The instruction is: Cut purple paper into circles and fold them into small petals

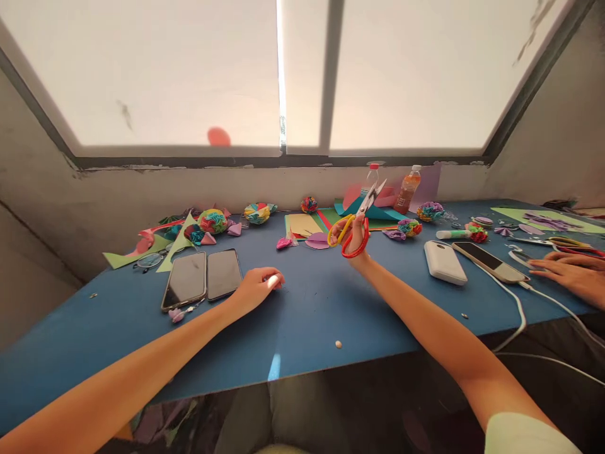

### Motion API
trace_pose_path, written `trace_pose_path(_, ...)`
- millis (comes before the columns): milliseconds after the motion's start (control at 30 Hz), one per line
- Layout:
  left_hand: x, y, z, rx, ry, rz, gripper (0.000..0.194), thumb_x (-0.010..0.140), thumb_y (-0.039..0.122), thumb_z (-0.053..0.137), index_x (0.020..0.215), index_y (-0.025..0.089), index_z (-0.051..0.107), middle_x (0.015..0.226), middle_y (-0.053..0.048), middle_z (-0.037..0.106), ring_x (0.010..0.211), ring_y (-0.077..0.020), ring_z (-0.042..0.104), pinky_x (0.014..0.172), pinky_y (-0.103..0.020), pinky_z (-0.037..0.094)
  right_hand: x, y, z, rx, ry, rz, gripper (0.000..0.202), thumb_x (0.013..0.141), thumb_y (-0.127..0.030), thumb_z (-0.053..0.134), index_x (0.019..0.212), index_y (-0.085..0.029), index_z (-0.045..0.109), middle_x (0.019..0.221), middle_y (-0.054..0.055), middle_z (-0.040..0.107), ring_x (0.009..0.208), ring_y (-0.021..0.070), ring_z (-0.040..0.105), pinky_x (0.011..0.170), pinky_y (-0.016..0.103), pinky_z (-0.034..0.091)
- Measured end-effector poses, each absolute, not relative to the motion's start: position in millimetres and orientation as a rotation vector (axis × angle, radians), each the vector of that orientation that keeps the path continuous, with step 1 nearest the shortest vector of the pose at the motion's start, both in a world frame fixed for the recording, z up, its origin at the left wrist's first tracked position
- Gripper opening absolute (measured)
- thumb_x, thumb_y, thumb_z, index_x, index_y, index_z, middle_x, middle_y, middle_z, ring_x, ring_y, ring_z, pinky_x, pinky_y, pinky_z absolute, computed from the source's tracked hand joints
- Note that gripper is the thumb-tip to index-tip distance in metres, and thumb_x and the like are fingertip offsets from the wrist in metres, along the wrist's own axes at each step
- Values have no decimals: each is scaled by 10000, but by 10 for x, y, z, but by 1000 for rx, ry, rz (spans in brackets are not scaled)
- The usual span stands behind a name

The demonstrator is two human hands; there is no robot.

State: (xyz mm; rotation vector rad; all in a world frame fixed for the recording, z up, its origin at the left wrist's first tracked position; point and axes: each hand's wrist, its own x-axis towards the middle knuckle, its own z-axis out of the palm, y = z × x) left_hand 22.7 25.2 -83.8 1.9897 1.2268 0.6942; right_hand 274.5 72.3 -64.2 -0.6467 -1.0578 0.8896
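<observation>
In my right hand [358,238] are scissors [367,205] with one red and one yellow handle, raised over the table with the blades pointing up and slightly parted. My left hand [261,285] rests on the blue table [302,328], its fingers curled; what is under them, if anything, is hidden. Just left of it two phones [185,279] [224,273] lie side by side. Beyond my hands are a pink paper piece [284,243], a purple paper disc [317,240] and a stack of coloured sheets [302,224].
Paper flowers [258,213], glasses [150,260] and green paper strips lie at the back left. Two bottles [407,189] stand near the wall. A white power bank [445,262], a cabled phone [490,261] and another person's hands [571,274] are on the right.
</observation>
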Motion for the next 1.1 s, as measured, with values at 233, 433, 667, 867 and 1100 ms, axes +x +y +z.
trace_pose_path(233,232,239,-814,1991,1233,674,284,747,361,418,731,172,630,711,-30,640,720,-172,592,648,-257,424,2871,770,-593,-706,-673,1061,628,680,-834,351,668,-211,425,511,-13,555,393,122,502,405,275,446)
trace_pose_path(433,232,236,-805,2010,1231,666,289,749,373,424,726,171,630,719,-38,652,724,-184,599,659,-272,436,2887,751,-572,-796,-697,1096,653,708,-838,254,759,-214,436,612,14,594,533,160,603,462,281,480)
trace_pose_path(667,229,246,-807,2006,1219,677,284,740,371,435,717,172,636,707,-38,658,710,-186,603,653,-276,440,3038,789,-536,-903,-807,1123,563,778,-758,300,770,-214,440,725,59,640,621,184,625,508,298,491)
trace_pose_path(867,229,255,-818,1989,1190,680,272,734,370,448,708,173,634,707,-39,653,713,-188,601,681,-285,453,3358,863,-478,-665,-648,1201,579,796,-739,298,746,-195,489,610,31,550,528,142,520,468,272,465)
trace_pose_path(1100,231,259,-822,2016,1191,677,282,756,379,442,717,176,633,709,-36,655,715,-185,603,695,-283,458,3366,846,-436,-596,-650,1120,523,834,-675,352,623,-202,422,455,-56,365,381,73,354,348,185,345)
